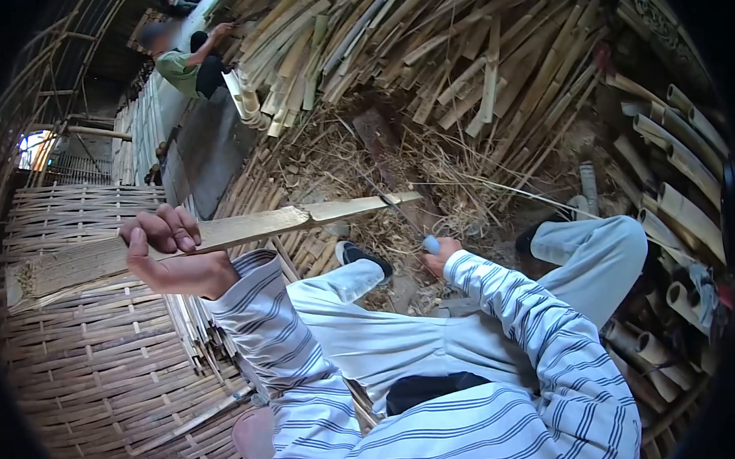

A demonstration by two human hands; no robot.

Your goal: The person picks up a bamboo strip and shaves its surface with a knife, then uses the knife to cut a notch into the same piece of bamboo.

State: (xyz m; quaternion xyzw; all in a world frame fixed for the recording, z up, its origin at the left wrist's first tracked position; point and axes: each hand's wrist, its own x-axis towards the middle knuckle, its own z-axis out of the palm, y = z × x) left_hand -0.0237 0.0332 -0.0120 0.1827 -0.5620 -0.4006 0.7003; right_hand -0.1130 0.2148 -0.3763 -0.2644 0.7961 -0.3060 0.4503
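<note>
My left hand (174, 256) is closed around a long split bamboo slat (258, 224), its pale inner face showing. The slat runs from the left side of the view to a narrow tip near the middle. Low in front of me, my right hand (443, 257) grips a knife by its light blue handle (430, 244). The knife's dark blade (405, 216) points away from me and crosses the slat close to its tip. Part of the right hand's fingers are hidden behind the handle and sleeve.
Fibrous shavings (333, 162) cover the ground around a dark wooden block (376, 136). Split bamboo strips (458, 40) are heaped ahead. Bamboo tubes (678, 210) lie at the right, a woven bamboo mat (97, 360) at the left. Another person (185, 66) sits at the upper left.
</note>
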